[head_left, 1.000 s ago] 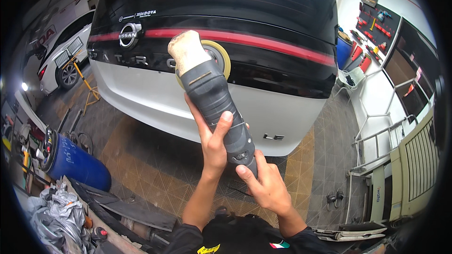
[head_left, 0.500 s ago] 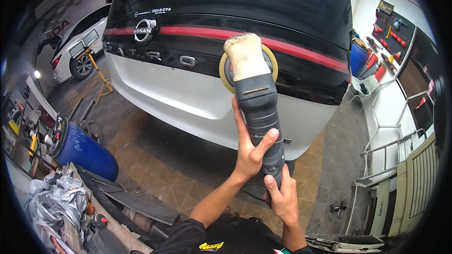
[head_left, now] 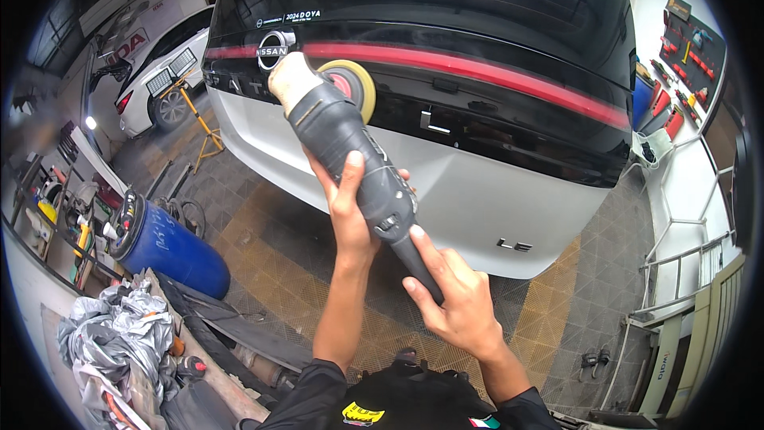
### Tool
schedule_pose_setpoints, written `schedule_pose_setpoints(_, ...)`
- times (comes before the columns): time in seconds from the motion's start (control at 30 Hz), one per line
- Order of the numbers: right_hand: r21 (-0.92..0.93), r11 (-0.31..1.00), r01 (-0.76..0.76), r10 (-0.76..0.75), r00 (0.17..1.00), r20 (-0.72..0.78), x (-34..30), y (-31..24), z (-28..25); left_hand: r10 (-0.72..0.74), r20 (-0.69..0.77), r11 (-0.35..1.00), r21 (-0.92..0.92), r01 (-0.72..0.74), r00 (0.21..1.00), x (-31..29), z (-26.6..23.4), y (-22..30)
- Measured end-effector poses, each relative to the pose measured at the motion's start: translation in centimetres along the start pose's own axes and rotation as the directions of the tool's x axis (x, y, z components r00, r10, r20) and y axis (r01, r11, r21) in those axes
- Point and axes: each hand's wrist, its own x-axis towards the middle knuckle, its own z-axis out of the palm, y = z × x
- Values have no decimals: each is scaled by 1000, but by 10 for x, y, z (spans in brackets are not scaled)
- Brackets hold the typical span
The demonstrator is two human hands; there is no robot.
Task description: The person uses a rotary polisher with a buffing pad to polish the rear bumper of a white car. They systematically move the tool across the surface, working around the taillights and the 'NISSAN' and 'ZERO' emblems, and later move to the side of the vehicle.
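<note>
Both my hands grip a black polisher (head_left: 342, 139) with a worn cream-coloured head cover. It slants up to the left, and its yellow pad (head_left: 362, 86) is tilted at the car's tailgate (head_left: 509, 211), over the glossy black panel below the red light strip (head_left: 477, 77). Whether the pad touches the paint I cannot tell. My left hand (head_left: 348, 219) wraps the middle of the tool's body. My right hand (head_left: 461, 302) is closed around its narrow rear end, with the index finger stretched along it. The tool hides several chrome letters; a round badge (head_left: 273, 49) shows above its head.
At the left, a blue drum (head_left: 179, 251) stands near crumpled silver sheeting (head_left: 111, 326). Beyond it are a yellow light stand (head_left: 199, 123) and a white car (head_left: 163, 72). Along the right wall are a tool board (head_left: 688, 52) and a metal frame (head_left: 676, 251).
The polisher has swung left along the black panel, from upright to slanting, and now hides different letters. My hands moved with it, still holding on. The view has shifted slightly.
</note>
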Motion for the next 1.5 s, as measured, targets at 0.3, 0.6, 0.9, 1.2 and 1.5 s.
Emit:
schedule_pose_setpoints(0.3, -20, 998, -63, 64, 996, 66, 35, -17, 16, 10, -60, 999, -36, -12, 998, 32, -20, 14)
schedule_pose_setpoints(0.6, -337, 941, 26, 82, 950, 302, 75, -29, 27, -11, -73, 1000, 18, 12, 997, 51, -30, 25)
schedule_pose_setpoints(0.9, -399, 912, 99, 39, 945, 324, 87, -31, 43, -27, -133, 1000, -15, 26, 991, 62, -52, 25)
schedule_pose_setpoints(1.2, -429, 902, 43, 78, 962, 262, 65, -22, 29, 1, -130, 1000, 18, 1, 991, 45, -24, 14)
schedule_pose_setpoints(1.5, -439, 898, -29, 55, 997, 48, -2, 2, -11, -1, 17, 996, 91, 0, 1000, -4, 44, -11)
